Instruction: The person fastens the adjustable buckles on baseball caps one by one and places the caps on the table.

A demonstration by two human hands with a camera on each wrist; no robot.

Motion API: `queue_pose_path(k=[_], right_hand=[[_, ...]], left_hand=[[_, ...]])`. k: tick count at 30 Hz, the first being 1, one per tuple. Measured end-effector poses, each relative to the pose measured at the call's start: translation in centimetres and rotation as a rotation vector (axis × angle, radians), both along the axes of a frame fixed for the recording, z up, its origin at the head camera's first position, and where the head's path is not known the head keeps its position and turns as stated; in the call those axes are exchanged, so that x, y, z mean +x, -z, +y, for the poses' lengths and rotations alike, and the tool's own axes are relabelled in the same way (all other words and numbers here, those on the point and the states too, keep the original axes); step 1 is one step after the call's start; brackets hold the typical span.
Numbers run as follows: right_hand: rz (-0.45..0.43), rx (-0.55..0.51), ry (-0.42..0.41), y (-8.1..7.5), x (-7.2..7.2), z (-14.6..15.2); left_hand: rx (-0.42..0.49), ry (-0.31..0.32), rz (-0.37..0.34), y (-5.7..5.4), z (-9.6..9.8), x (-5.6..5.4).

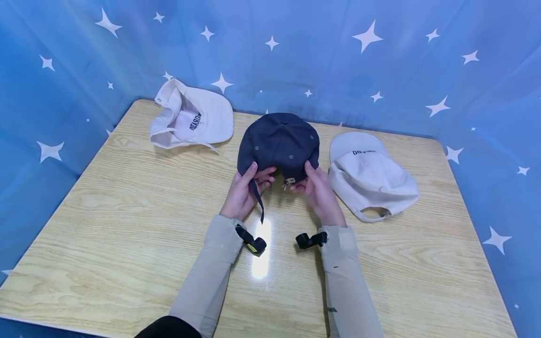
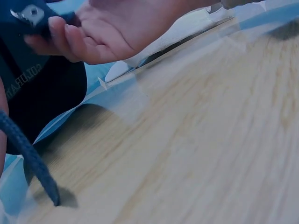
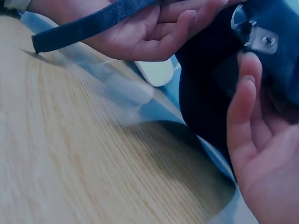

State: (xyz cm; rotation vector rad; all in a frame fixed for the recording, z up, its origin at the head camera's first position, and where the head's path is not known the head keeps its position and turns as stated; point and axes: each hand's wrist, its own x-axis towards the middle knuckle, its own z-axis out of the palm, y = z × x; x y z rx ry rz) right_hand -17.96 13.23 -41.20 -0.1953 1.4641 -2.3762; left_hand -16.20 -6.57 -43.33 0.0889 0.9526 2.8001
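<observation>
A dark navy baseball cap (image 1: 279, 141) is held up over the table, its back opening toward me. My left hand (image 1: 243, 195) grips the cap's left rear edge, thumb on top and fingers underneath. From that side the loose end of the strap (image 1: 257, 197) dangles, unfastened. At the right rear edge my right hand (image 1: 319, 192) pinches the cap in the same way, beside the metal buckle (image 1: 289, 180). The right wrist view shows the buckle (image 3: 262, 40) close to a fingertip and the strap (image 3: 88, 29) crossing in front of the left hand.
A white cap (image 1: 211, 115) lies at the back left with its inside showing. Close to my right hand, another white cap (image 1: 372, 176) sits crown up. The wooden table (image 1: 127, 225) meets a blue star-patterned curtain (image 1: 313, 61) at its back edge.
</observation>
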Motion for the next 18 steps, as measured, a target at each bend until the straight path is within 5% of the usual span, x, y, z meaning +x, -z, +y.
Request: queue_pose_path(k=[12, 18], right_hand=[[0.093, 0.093, -0.187, -0.18, 0.77, -0.10], [0.083, 0.135, -0.141, -0.20, 0.62, -0.25]], left_hand=[[0.051, -0.037, -0.006, 0.03, -0.06, -0.04], [0.071, -0.050, -0.023, 0.02, -0.05, -0.18]])
